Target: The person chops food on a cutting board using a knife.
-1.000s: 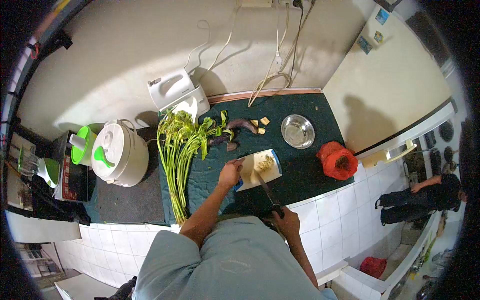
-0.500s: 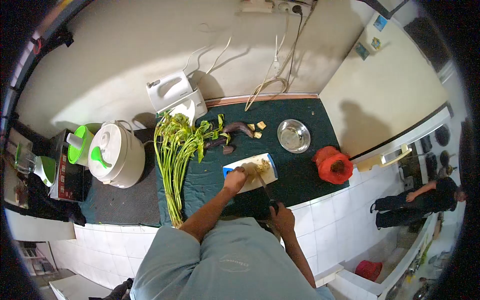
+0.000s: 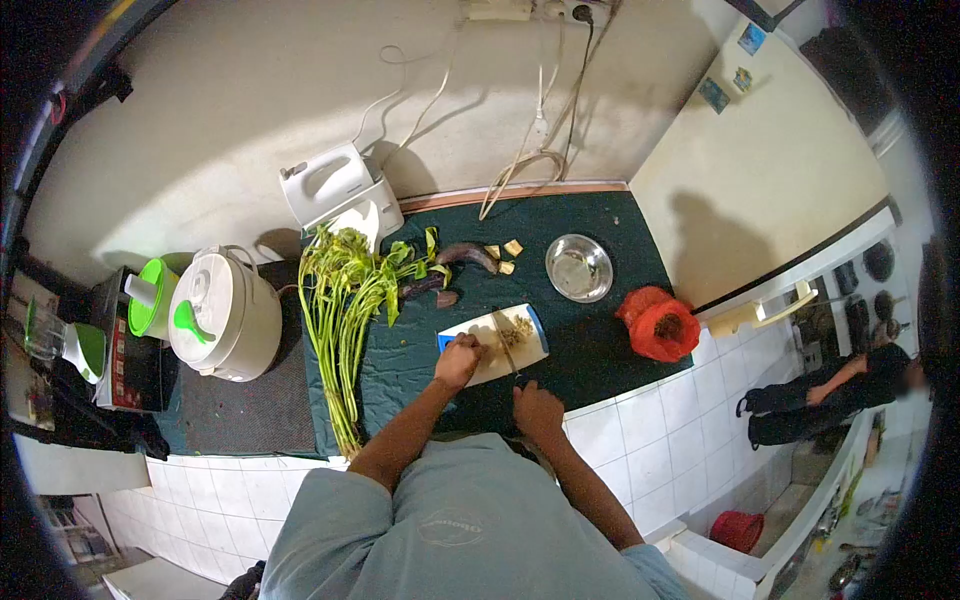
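Note:
A white cutting board [image 3: 485, 368] with blue ends lies on the dark green cloth [image 3: 590, 352]. Small chopped pieces [image 3: 519, 329] are heaped on its right part. My right hand [image 3: 539, 409] grips a knife [image 3: 505, 342], whose blade rests over the board left of the heap. Closed fingers of my left hand [image 3: 459, 362] are on the board's left part; what they hold, if anything, is too small to make out. Behind the board are a dark eggplant [image 3: 467, 253] and several cut chunks [image 3: 513, 247]. Leafy green stalks [image 3: 345, 340] lie to the left.
A metal bowl [image 3: 579, 268] and a red bag [image 3: 658, 324] are at the right. On the left stand a rice cooker [image 3: 225, 315], a green-rimmed container [image 3: 150, 298] and a white mixer [image 3: 340, 185]. Another person [image 3: 830, 394] stands at the far right.
The knife has moved left across the board and stands more upright, with my right hand nearer the board. My left hand stays at the board's left part. The whole view has shifted slightly.

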Demonstrator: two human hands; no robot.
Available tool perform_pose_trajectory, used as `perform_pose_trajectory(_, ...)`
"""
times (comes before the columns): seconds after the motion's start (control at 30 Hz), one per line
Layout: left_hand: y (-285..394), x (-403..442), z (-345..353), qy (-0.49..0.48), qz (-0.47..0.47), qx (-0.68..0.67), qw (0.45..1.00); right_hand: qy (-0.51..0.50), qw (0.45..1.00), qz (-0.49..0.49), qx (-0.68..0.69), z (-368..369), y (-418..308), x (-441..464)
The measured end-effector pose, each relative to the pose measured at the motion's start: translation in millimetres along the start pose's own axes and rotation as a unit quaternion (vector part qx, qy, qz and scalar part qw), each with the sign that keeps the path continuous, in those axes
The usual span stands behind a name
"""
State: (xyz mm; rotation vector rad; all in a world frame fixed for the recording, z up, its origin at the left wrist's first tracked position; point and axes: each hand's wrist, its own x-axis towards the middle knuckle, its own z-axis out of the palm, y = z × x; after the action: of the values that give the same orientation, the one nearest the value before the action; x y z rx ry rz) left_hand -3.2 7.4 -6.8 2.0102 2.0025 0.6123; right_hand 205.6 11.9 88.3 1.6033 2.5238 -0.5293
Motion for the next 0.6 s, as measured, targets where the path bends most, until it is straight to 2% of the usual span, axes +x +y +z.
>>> perform_pose_trajectory(0.03, 3, 2, -2, -0.013, -0.027, -0.002, 1.0, 0.0, 1.0, -0.001, -0.001, -6, -2, -1)
perform_pose_trajectory(0.1, 2, 4, 0, -0.026, -0.055, -0.004, 0.998, -0.042, 0.996, -0.079, -0.022, -17, -7, -5)
perform_pose_trajectory(0.13, 0, 5, 3, -0.011, -0.064, -0.023, 0.998, -0.043, 0.996, -0.079, -0.023, -15, -7, -3)
perform_pose_trajectory(0.2, 2, 7, 2, 0.004, -0.074, -0.042, 0.996, -0.114, 0.991, -0.07, 0.01, -1, -8, 6)
perform_pose_trajectory(0.23, 8, 8, -6, -0.003, -0.116, -0.052, 0.992, -0.115, 0.991, -0.071, 0.009, 14, -6, 11)
perform_pose_trajectory(0.27, 13, 9, -14, -0.011, -0.157, -0.061, 0.986, -0.116, 0.993, -0.02, 0.028, 29, -7, 17)
perform_pose_trajectory(0.3, 9, 8, -8, -0.011, -0.159, -0.061, 0.985, -0.116, 0.992, 0.03, 0.047, 33, -9, 19)
perform_pose_trajectory(0.4, 0, 10, 2, 0.025, -0.178, -0.082, 0.98, -0.075, 0.996, 0.038, 0.035, 31, -8, 36)
perform_pose_trajectory(0.47, 0, 16, 1, -0.017, -0.245, -0.149, 0.958, -0.08, 0.996, 0.015, 0.035, 17, -7, 43)
perform_pose_trajectory(0.6, 6, 23, -6, -0.048, -0.282, -0.101, 0.953, -0.102, 0.994, -0.002, 0.036, -5, -15, 50)
